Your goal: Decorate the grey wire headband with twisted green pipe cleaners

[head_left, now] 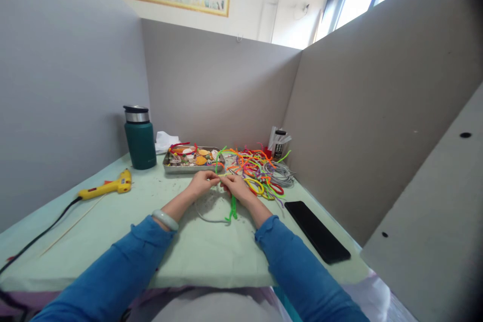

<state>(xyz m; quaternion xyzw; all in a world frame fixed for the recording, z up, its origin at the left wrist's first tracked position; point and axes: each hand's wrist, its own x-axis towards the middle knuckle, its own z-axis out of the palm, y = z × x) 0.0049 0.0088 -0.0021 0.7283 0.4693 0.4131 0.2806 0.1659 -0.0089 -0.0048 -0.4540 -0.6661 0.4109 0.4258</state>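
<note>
Over the middle of the table, my left hand [202,183] and my right hand [236,185] meet fingertip to fingertip, both pinched. A bright green pipe cleaner [218,159] runs between them, one end curving up past my left fingers. Below the hands, a grey wire-like ring [207,220] rests on the cloth, partly hidden. Green pipe cleaner pieces [234,208] hang or lie at its right side under my right hand; whether they join the piece I hold cannot be made out.
Beyond my hands, a metal tray [181,169] holds shells and small bits. Tangled coloured pipe cleaners [260,166] and a grey coil [281,175] lie right of it. A black phone [317,231] is at right; a green bottle [140,141], yellow glue gun [107,188] and thin stick [73,225] at left.
</note>
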